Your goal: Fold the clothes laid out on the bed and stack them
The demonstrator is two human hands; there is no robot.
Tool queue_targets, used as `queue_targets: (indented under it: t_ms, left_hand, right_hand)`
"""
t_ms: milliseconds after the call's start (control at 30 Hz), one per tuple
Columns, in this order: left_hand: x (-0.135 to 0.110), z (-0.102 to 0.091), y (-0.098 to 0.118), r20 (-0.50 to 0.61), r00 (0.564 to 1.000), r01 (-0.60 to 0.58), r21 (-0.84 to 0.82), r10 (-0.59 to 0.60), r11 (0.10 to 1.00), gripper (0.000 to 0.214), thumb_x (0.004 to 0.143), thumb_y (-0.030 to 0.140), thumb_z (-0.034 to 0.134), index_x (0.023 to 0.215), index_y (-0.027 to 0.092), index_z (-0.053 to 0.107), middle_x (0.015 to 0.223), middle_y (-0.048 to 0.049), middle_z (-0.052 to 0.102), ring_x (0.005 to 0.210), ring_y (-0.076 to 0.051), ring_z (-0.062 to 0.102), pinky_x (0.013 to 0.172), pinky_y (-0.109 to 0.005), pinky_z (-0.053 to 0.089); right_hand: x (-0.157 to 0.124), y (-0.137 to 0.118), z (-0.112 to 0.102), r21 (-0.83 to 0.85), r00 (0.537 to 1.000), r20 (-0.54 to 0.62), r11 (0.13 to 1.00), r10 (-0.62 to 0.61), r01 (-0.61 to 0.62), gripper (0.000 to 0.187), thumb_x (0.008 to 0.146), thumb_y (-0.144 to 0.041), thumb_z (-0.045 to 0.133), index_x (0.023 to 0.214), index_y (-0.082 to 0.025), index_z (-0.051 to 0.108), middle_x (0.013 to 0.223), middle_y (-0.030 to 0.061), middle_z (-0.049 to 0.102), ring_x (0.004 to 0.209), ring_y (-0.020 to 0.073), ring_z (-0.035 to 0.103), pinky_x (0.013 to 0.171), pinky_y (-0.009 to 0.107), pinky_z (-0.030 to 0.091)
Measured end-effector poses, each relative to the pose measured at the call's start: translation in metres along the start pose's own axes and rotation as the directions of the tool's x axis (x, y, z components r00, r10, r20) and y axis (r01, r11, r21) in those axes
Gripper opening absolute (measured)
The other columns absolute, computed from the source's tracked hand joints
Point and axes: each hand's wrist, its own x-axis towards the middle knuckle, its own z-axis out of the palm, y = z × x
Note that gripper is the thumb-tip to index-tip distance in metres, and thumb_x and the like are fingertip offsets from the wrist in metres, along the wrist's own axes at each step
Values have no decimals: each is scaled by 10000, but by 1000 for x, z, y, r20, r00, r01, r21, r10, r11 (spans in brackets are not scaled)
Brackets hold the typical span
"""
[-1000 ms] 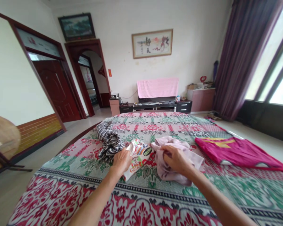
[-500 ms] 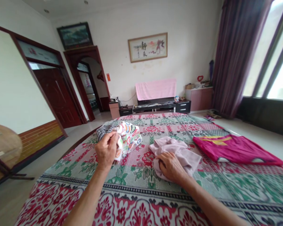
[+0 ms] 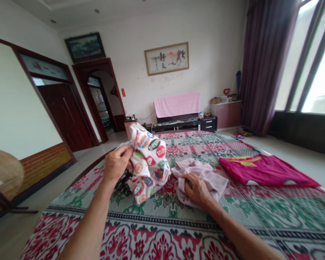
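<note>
My left hand (image 3: pixel 118 162) is closed in a pinch on the edge of a white cloth garment (image 3: pixel 151 153) printed with colourful badges and lettering. The garment hangs spread above the table, its lower corner near the tablecloth. Partly hidden behind it lies a black-and-white patterned cloth (image 3: pixel 122 184). My right hand (image 3: pixel 196 189) rests with curled fingers on a crumpled pale pink cloth (image 3: pixel 213 177), gripping a fold of it. To the right of that lies a flat, folded magenta garment (image 3: pixel 271 171) with a yellow patch.
A floral tablecloth (image 3: pixel 148 234) in red, green and white covers the large table. Beyond it stand a low black TV cabinet (image 3: pixel 209 124) and a screen under a pink cover (image 3: pixel 177 104). A round wooden board (image 3: pixel 5 177) leans at the left.
My left hand has lifted the printed garment, which has opened out and swung toward me and to the right. My right hand stays on the pale pink cloth. The view has shifted slightly.
</note>
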Motion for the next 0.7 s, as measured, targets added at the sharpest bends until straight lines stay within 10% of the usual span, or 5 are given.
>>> queue_targets:
  t_ms: [100,467,533,633,700]
  left_hand:
    - [-11,11,-15,377,922,-171,203,84,964,244,808,336,523,731,210,716,597,9,658,567,-109,563,577,-197,389]
    - [-35,23,-18,495,862,-204,140,110,969,265,816,233,452,855,202,712,871,-31,708,787,-137,616,751,-215,426]
    - [-45,19,-16,648,759,-176,111,63,978,252,765,198,475,817,197,721,816,-18,703,729,-130,604,687,-203,421]
    - [-62,12,-14,908,412,-87,-43,75,995,226,706,217,542,812,197,741,741,8,684,638,-111,576,567,-177,381]
    - [-69,9,-15,942,329,-7,-76,74,997,235,699,254,560,831,187,744,695,17,665,599,-102,550,524,-174,347]
  right_hand:
    - [1,2,-2,71,998,-59,997,37,-33,265,769,-108,456,949,-172,639,879,71,681,825,187,622,761,300,477]
    - [2,3,-2,58,999,-26,998,20,-19,263,753,-115,473,948,-165,643,862,79,685,814,195,623,765,313,481]
    - [2,3,-2,55,1000,-19,998,20,-19,260,750,-113,476,942,-166,642,864,78,686,811,194,622,765,315,480]
    - [2,3,-2,47,1000,-13,999,10,-10,251,748,-113,475,925,-174,641,840,70,685,796,192,620,761,318,479]
    - [2,4,-1,43,1000,-12,999,-2,3,243,748,-115,472,909,-180,642,828,65,685,785,190,618,761,321,479]
